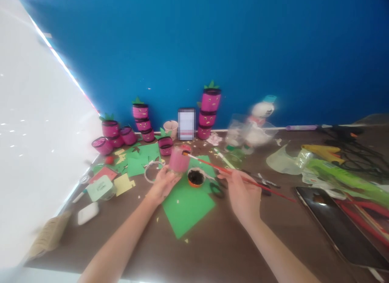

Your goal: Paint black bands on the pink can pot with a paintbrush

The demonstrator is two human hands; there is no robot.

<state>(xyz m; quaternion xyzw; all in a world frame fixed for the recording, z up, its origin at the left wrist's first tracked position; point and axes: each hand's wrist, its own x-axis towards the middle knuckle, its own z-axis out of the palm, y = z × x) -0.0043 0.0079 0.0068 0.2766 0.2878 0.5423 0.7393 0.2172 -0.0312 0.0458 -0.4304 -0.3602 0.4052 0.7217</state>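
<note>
My left hand (165, 183) is closed round the base of a pink cup (179, 159), which it holds up over the table. In my right hand (241, 194) is a long red paintbrush (219, 167), pinched partway along its handle. The brush's bristles (184, 153) are at the upper part of the cup; whether they touch it I cannot tell. A small pot of black paint (196, 176) stands just below and right of the cup, beside green paper (189, 210). Scissors (216, 189) lie between the pot and my right hand.
Stacked pink cups with faces (209, 112) and another stack (141, 123) stand along the blue wall, near a blurred-out screen (186, 125). At left are a roll of twine (50, 234) and a white case (88, 213). A phone (340, 226) and bags lie at right.
</note>
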